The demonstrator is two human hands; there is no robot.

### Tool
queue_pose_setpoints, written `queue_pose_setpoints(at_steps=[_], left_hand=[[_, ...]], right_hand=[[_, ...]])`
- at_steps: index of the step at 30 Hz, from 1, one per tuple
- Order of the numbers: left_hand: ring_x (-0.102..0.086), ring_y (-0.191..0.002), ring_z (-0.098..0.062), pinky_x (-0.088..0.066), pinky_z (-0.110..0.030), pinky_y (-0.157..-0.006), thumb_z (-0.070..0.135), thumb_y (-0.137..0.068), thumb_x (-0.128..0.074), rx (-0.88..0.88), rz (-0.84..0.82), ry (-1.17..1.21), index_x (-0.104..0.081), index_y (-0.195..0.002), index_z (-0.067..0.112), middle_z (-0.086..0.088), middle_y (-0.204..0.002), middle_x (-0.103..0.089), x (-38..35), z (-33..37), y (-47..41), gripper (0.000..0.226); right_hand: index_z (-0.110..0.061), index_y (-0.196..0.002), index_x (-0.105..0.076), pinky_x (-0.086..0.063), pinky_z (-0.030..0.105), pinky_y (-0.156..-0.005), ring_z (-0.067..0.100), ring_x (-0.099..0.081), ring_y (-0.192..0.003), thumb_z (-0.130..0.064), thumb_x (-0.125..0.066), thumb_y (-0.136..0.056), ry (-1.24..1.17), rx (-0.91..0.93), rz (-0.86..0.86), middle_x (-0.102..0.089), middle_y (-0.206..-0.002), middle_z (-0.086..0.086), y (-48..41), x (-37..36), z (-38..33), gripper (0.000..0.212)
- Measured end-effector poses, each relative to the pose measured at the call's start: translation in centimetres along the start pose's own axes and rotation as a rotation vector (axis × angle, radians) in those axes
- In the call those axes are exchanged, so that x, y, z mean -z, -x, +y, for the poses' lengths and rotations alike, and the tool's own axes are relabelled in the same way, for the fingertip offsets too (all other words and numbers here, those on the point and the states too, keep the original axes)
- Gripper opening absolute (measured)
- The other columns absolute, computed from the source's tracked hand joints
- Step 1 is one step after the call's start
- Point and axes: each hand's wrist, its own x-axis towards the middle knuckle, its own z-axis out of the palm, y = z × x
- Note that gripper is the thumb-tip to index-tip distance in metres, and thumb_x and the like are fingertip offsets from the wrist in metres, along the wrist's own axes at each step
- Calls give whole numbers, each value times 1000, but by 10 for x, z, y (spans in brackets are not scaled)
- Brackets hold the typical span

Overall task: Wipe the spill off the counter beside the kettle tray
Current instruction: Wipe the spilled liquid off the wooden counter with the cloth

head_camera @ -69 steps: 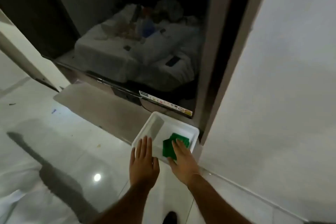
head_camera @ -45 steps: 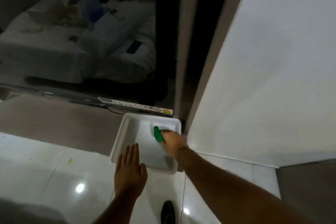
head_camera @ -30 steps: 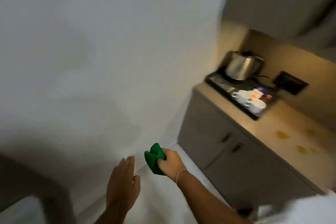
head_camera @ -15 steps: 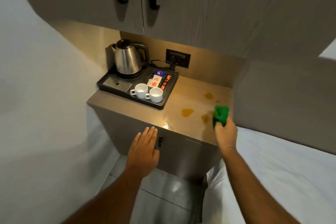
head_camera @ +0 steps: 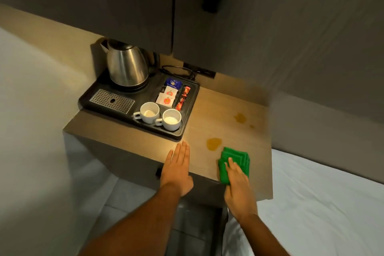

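A folded green cloth [head_camera: 236, 159] lies flat on the wooden counter [head_camera: 228, 108] near its front edge. My right hand [head_camera: 236, 183] presses down on the cloth with flat fingers. Just left of the cloth is an amber spill patch [head_camera: 213, 143]; a second patch [head_camera: 240, 117] sits farther back. The black kettle tray [head_camera: 99, 91] holds a steel kettle [head_camera: 126, 64], two white cups [head_camera: 160, 116] and sachets. My left hand [head_camera: 177, 169] rests flat and empty at the counter's front edge, below the tray's corner.
Dark cabinet doors [head_camera: 270, 16] with black handles hang low over the counter. A wall socket [head_camera: 199, 69] with the kettle cord is behind the tray. White bedding [head_camera: 322, 203] lies to the right, a white wall to the left.
I took the green cloth out of a white bin, turned to the counter and lowered the cloth flat onto it near the front spill. My left hand reached the counter edge.
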Motion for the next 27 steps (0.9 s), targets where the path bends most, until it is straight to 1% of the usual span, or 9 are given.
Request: queue_pose_setpoints(at_steps=[2,5,11,13,16,18,20,24,27], left_hand=[[22,-163,-31,1,-50,-135,37,-95,-55,-7,-10,27,24,-164,9,-13,-176,27,-2,0,-4,109],[26,-163,-30,1,-51,-135,33,-92,-57,-12,-8,62,25,-164,11,-12,-176,30,-4,-2,-5,111],[28,-162,-28,6,-50,-135,30,-85,-62,-43,9,118,25,-165,14,-9,-176,31,-8,-6,-12,119],[27,-162,-27,8,-48,-134,29,-83,-63,-33,13,121,24,-165,14,-9,-176,30,-8,-6,-11,120],[25,-163,-27,7,-47,-134,32,-83,-63,-28,4,156,23,-165,12,-11,-177,28,-8,-6,-9,121],[26,-162,-27,7,-47,-135,33,-83,-63,-22,8,174,22,-165,10,-13,-177,27,-5,-6,-9,121],[26,-162,-29,5,-49,-135,34,-83,-66,-24,-16,175,23,-165,9,-13,-176,28,-3,-6,-10,123],[28,-162,-30,2,-52,-135,34,-84,-70,-29,-29,203,26,-164,10,-13,-175,31,-1,-7,-9,127],[29,-161,-32,5,-50,-135,35,-81,-74,-26,11,237,28,-162,9,-15,-174,35,-2,-7,-8,133]], right_hand=[[-38,-160,-22,-33,50,-125,22,-32,-156,-1,-60,-88,8,-47,-10,-29,-170,-9,3,10,14,89],[-22,-160,-33,-33,55,-125,32,-34,-155,-5,-62,-92,44,-159,26,-32,-170,2,-30,26,19,76],[-21,-165,-25,-32,52,-124,39,-38,-150,-21,-54,-100,-66,-302,88,-33,-168,12,-151,52,-6,71],[-22,-165,-24,-30,50,-126,37,-36,-151,-19,-55,-100,-65,-217,82,-32,-169,11,-157,34,-34,72],[-30,-165,-21,-21,48,-130,22,-20,-160,-11,-58,-95,-43,111,-47,-23,-172,-3,-96,-7,-59,81],[-38,-164,-18,-11,43,-132,10,-9,-162,-12,-56,-89,10,292,-153,-14,-173,-14,-43,-17,-49,88],[-43,-164,-15,-7,41,-130,3,-6,-161,-14,-53,-87,22,335,-157,-14,-173,-19,-22,-8,-13,90],[-32,-163,-26,-20,53,-129,22,-25,-160,-5,-59,-89,10,50,-24,-28,-171,-4,-72,38,46,85],[-21,-165,-26,-24,50,-128,32,-28,-157,-11,-53,-98,-15,-181,71,-26,-172,8,-151,60,37,73]])
